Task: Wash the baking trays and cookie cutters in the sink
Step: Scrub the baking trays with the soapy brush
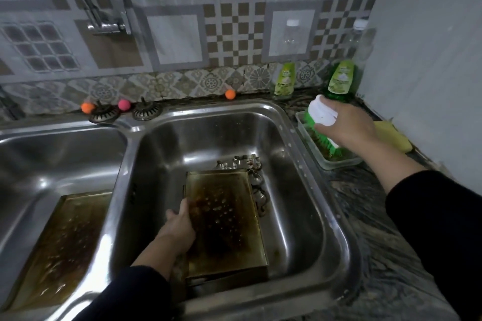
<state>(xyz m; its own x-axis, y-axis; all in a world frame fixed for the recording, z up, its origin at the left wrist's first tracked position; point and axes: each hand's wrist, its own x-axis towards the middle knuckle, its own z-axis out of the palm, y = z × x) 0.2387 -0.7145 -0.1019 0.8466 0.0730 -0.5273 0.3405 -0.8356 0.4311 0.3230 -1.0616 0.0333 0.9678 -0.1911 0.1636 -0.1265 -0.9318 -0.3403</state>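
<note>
Two stained baking trays: one flat in right sink basin, gripped at its left edge by left hand, fingers curled over rim; other in left basin. Cookie cutters heaped just behind and beside nearer tray, count unclear. Right hand wrapped round white-and-green scrub brush over clear tub. Two green detergent bottles behind; one label reads "AROMA".

left hand holds left edge of stained baking tray in right sink basin | cookie cutters beyond its fingers, touching the tray | right hand grips white-green scrub brush over clear container on worktop | second baking tray in left basin
</note>
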